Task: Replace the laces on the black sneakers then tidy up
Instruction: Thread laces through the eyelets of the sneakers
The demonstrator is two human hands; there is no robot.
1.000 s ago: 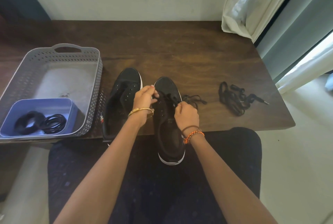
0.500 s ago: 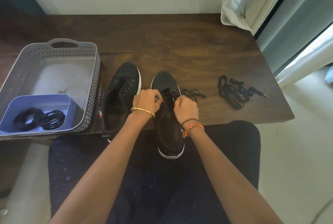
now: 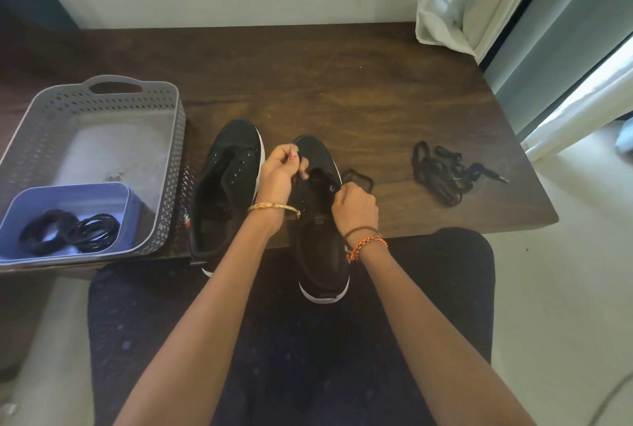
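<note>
Dark wooden table (image 3: 342,83) backs onto a pale wall, its near edge over the lap. Nearest, the right sneaker (image 3: 320,220) overhangs that edge, probably to bring its eyelets close. Both hands work its front: left hand (image 3: 279,179) and right hand (image 3: 354,208) each pinch the lace (image 3: 358,179). Beside it sits the laceless left sneaker (image 3: 226,185). Farther right lies a loose lace bundle (image 3: 442,173); at left, a grey basket (image 3: 102,90).

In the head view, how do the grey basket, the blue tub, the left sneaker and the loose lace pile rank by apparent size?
Largest to smallest:
1. grey basket
2. left sneaker
3. blue tub, close to the sneaker, so unsure
4. loose lace pile
</note>
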